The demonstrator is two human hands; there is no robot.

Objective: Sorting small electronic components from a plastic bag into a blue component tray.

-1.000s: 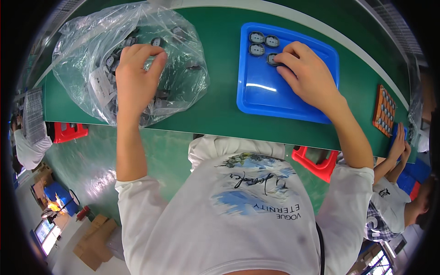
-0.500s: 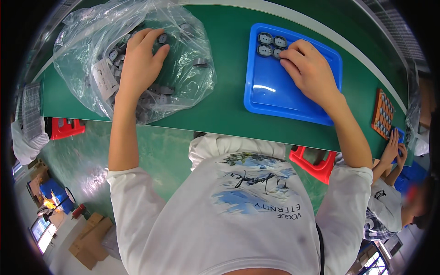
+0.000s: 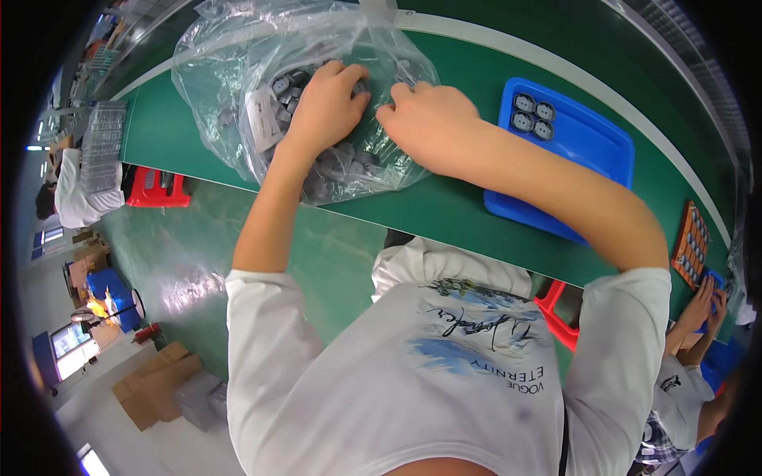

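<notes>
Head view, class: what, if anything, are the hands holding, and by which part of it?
It cannot be told: the left hand is beside a grey part in the clear bag; the right hand is at the bag's right side.

Right forearm across partly free tray

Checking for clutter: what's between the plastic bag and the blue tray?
In the head view, green tabletop lies between plastic bag and blue tray, with the right forearm above it.
</notes>
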